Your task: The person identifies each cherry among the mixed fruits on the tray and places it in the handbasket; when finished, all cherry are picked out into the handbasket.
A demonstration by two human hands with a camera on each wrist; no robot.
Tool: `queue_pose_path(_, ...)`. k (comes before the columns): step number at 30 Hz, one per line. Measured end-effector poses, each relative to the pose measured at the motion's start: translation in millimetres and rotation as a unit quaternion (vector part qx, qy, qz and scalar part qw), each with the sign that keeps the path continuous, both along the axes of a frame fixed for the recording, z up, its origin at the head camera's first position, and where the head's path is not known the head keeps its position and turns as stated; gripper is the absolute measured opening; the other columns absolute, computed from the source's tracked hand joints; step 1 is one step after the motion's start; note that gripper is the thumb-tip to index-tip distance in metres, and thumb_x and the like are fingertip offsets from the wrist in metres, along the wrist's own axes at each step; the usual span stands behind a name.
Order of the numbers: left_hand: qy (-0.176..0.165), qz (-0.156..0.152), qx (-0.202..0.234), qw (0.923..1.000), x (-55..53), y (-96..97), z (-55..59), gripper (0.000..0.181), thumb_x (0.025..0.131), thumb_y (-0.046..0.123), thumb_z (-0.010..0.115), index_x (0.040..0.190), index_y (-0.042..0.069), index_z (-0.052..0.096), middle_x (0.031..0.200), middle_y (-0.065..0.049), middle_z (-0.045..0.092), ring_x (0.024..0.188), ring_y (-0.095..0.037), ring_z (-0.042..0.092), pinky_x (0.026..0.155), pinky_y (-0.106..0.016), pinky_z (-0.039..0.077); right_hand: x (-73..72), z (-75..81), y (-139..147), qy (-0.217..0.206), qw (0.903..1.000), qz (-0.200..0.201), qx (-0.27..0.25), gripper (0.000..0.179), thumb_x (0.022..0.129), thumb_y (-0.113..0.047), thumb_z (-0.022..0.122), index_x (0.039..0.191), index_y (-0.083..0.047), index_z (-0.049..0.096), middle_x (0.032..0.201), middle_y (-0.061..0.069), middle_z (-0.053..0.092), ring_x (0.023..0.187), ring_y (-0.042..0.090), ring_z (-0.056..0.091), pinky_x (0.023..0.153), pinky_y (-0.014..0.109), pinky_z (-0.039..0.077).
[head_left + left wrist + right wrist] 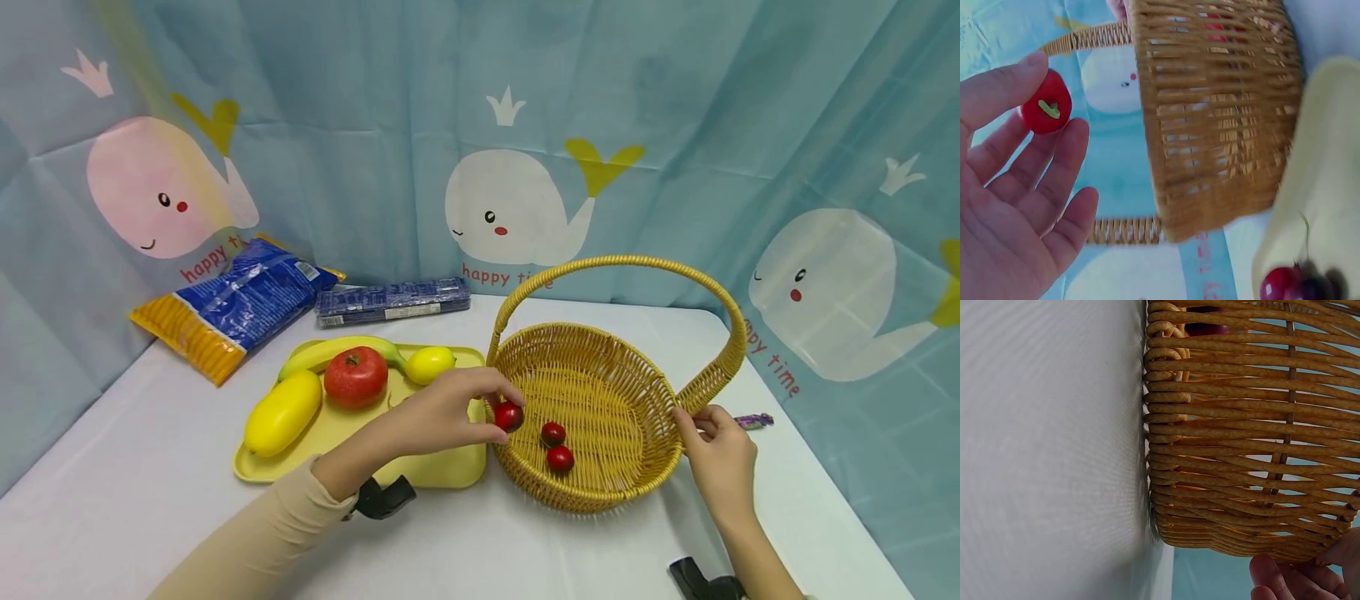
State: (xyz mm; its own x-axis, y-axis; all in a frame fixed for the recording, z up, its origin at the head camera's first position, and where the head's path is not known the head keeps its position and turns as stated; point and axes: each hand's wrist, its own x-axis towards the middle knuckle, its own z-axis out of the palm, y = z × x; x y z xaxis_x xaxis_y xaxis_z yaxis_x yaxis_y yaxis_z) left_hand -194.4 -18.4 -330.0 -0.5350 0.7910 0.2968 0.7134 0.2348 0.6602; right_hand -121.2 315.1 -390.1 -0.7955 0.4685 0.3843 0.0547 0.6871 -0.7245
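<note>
While our right hand [718, 454] pinches the wicker basket [600, 354], our left hand [448, 412] grips a red fruit [509, 417] by its opposite side, best released low and gently beside two red cherries [559, 459] lying inside.

In my head view the light is bright, soft and even, seemingly from overhead; the white table [450, 550] glows pale, the apple [356, 377] carries a small glint, and a faint shadow lies at 7 o'clock from my right hand [718, 450]. The wide lens slants the table's sides outward. My left wrist view looks hazy and bluish, the basket [555, 492] smeared toward 1 o'clock, the tray [1329, 156] soft at 4. My right wrist view is dimmer: grey tabletop at 9 o'clock, darker shadow near 7, weave fairly crisp.
</note>
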Motion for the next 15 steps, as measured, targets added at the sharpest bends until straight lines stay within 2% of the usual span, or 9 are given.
queue_pose_path(6,-0.017,0.003,0.004,0.9998,-4.7,29.4,-3.2,0.032,0.077,0.018,0.075,0.106,0.014,0.061,0.100,0.008,0.060,0.087,-0.005,0.055,0.077,-0.029,0.050,-1.2,-2.4,1,0.002,1.0000,0.005,-0.007,0.030,0.088,-0.025,0.063,0.095,0.004,0.062,0.086,0.021,0.066,0.057,-0.009,0.053,0.048,0.011,0.044)
queue_pose_path(11,-0.029,0.040,-0.012,0.9987,-10.8,49.7,-9.2,0.034,0.075,0.022,0.077,0.103,0.014,0.060,0.097,0.008,0.060,0.084,-0.007,0.056,0.074,-0.021,0.048,-2.4,-2.3,1,0.008,0.9999,0.004,-0.009,0.028,0.088,-0.025,0.063,0.094,0.003,0.062,0.086,0.020,0.066,0.057,-0.008,0.054,0.048,0.011,0.045)
queue_pose_path(15,-0.028,0.067,-0.048,0.9962,-16.3,63.3,-15.8,0.032,0.074,0.023,0.078,0.100,0.016,0.060,0.094,0.008,0.060,0.082,-0.010,0.055,0.070,-0.018,0.047,-2.0,-2.0,1,0.007,1.0000,0.001,-0.006,0.027,0.088,-0.024,0.063,0.093,0.003,0.061,0.085,0.020,0.066,0.057,-0.009,0.053,0.049,0.011,0.045)
